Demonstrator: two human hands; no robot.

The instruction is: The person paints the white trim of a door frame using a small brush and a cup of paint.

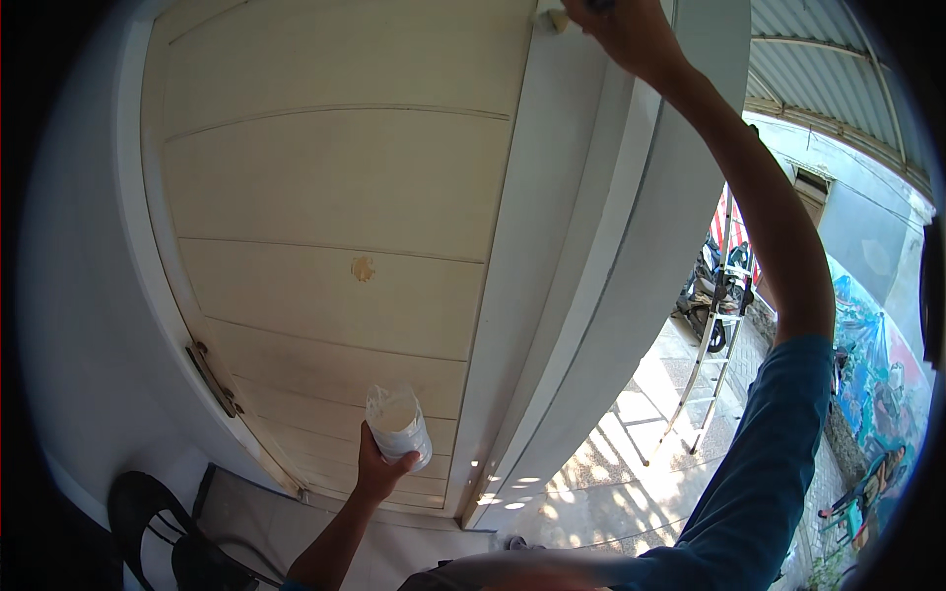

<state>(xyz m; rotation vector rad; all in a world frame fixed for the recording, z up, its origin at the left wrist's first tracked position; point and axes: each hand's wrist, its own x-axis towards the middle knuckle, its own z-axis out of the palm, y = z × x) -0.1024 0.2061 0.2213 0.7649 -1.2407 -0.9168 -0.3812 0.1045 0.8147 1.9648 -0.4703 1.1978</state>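
Note:
My left hand (376,475) is wrapped round a white plastic cup (414,439) with a ragged, clear rim, held upright in front of the door. Something pale, like paint, shows inside it. At the top edge my right hand (631,37) is raised and closed round a paintbrush (554,22), its handle partly cut off by the picture edge. The pale bristles are at the white door frame (557,128), near the upper right side of the door; whether they touch it I cannot tell. A cream door (325,187) with horizontal grooves fills the middle.
A rough tan patch (363,268) marks the door, and a metal handle (212,379) sits at its left. A black chair (143,497) stands lower left. Outside at right are a stepladder (702,384), a parked motorcycle (702,295) and a painted wall (877,355).

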